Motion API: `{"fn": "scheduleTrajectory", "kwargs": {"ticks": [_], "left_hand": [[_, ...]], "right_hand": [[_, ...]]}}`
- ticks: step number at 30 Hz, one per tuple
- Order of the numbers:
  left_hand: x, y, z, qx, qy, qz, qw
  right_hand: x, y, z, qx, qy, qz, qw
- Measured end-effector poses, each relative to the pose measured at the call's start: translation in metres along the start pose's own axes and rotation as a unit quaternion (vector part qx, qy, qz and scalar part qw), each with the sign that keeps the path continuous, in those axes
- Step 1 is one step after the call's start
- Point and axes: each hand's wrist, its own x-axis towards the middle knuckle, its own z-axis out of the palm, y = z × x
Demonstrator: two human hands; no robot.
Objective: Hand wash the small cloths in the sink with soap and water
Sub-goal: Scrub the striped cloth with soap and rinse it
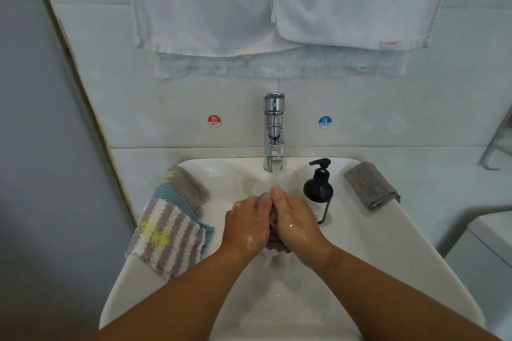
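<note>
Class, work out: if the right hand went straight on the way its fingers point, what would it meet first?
The right hand meets the water stream first, already at its fingertips; beyond, probably the faucet base, though depth is unclear.

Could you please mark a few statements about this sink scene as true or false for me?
1. Water is running from the tap. True.
2. The soap bottle stands left of the tap. False: it stands to its right.
3. The left hand and right hand hold a dark cloth between them under the stream. True.
4. The grey cloth lies in the basin. False: it lies on the right rim of the sink.
5. The striped cloth lies on the left rim. True.
</note>
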Motion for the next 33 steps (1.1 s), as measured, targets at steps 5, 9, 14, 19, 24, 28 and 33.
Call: {"fn": "scheduleTrajectory", "kwargs": {"ticks": [5,9,14,19,24,28,33], "left_hand": [[-0.001,0.015,-0.011,-0.223,-0.031,-0.095,0.970],[0.000,0.030,-0.021,-0.330,-0.049,-0.119,0.935],[-0.002,0.023,-0.005,-0.196,0.014,-0.030,0.980],[-0.007,0.020,0.008,-0.133,0.044,-0.018,0.990],[-0.007,0.020,0.006,-0.019,0.041,0.010,0.999],[-0.003,0.020,0.005,0.244,0.004,0.100,0.965],[0.000,0.021,0.005,0.332,0.013,0.090,0.939]], "right_hand": [[0.001,-0.017,-0.013,0.164,-0.044,0.081,0.982],[0.001,-0.029,-0.018,0.215,-0.069,0.103,0.969],[-0.003,-0.025,-0.009,0.180,-0.020,0.048,0.982],[-0.001,-0.013,0.001,0.103,0.054,0.021,0.993],[0.003,-0.007,0.004,0.033,0.058,0.041,0.997],[0.009,-0.003,0.006,-0.021,0.046,0.042,0.998],[0.005,-0.007,0.004,-0.044,0.059,0.035,0.997]]}}
